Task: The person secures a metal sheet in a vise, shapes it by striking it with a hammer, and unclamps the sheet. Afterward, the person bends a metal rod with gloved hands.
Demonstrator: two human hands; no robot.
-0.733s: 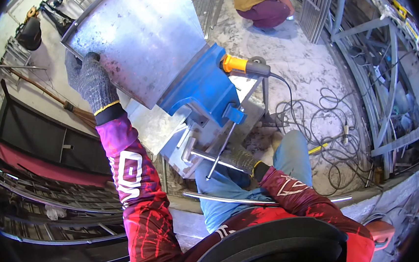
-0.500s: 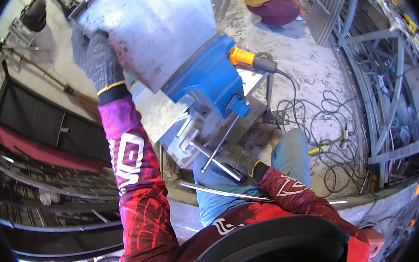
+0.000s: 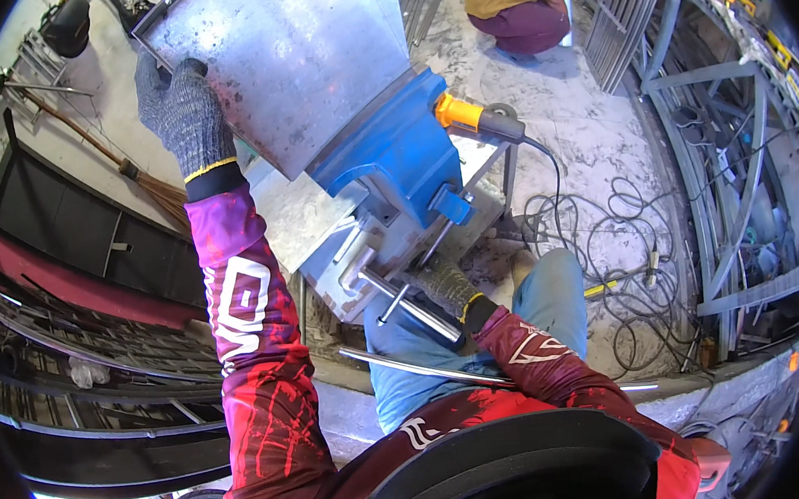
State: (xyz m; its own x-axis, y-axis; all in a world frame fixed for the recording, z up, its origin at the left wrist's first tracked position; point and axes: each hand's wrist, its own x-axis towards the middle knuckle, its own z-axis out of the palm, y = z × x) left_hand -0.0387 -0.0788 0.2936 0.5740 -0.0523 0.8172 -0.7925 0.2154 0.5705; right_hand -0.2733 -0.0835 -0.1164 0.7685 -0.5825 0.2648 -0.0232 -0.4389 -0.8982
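A large sheet-metal panel (image 3: 309, 59) with a bent edge stands clamped in a blue bench vise (image 3: 387, 147). My left hand (image 3: 187, 111), in a grey knit glove, is closed over the panel's left edge, its thumb on the near face. Lower down, my right hand (image 3: 442, 284), gloved too, is closed around the middle of the vise's handle bar (image 3: 404, 303); its fingers are partly hidden. The bar crosses above the shiny vise screw (image 3: 424, 318), which points toward my lap.
A yellow angle grinder (image 3: 464, 113) lies right of the vise, its cord running to tangled cables (image 3: 636, 278) on the floor. Another person (image 3: 516, 6) crouches at the far right. Metal racks (image 3: 722, 177) line the right; a broom (image 3: 135, 172) leans at left.
My right hand has moved up and slightly left onto the handle bar, now covering its middle. My left hand stays on the panel's edge.
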